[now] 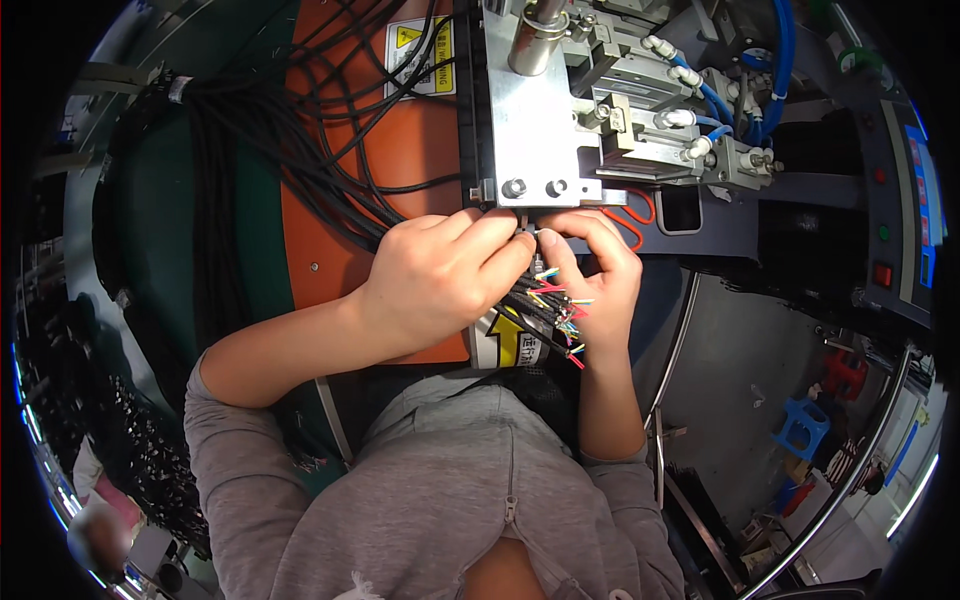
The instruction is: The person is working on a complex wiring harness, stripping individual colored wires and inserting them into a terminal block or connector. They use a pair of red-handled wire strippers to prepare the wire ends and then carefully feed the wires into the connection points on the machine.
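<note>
At the machine's metal plate (530,130), a bundle of black cables (545,315) w/ stripped coloured wire ends sits between both hands, just under the plate's lower edge. Left hand (440,275) is curled over the bundle, fingertips pinching a wire end. Right hand (600,270) cups the bundle from the other side, fingers closed, tips meeting the left's at the plate.

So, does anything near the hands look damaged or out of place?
Nothing stands out. Both hands, left hand and right hand, pinch a thin wire at the metal plate; the coloured wire ends fan loosely below.
</note>
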